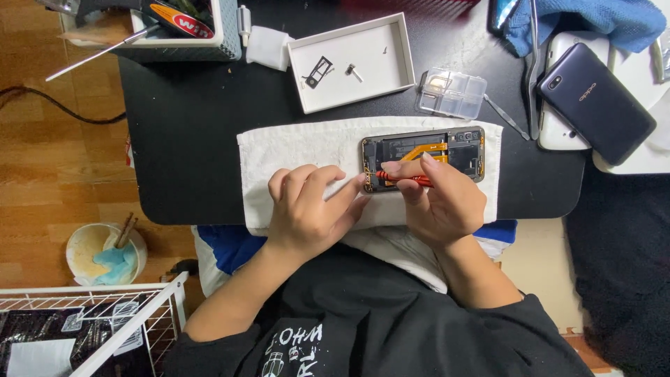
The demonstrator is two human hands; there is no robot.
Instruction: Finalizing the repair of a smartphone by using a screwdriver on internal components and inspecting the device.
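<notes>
The opened phone (pixel 423 157) lies on a white towel (pixel 293 150), back cover already off. The right hand (pixel 438 199) grips a red screwdriver (pixel 405 179) over it; the left hand (pixel 310 209), fingers loosely curled and holding nothing, steadies its left edge.

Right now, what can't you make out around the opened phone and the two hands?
Head view only:
- Tip of the red tool: hidden under the right hand.
- Near edge of the opened phone: covered by both hands' fingers.
- Left hand: whether it presses the phone or only the white towel is unclear.
- Small parts in the white tray: too small to identify.
- Blue cloth: cut off by the top edge.
</notes>
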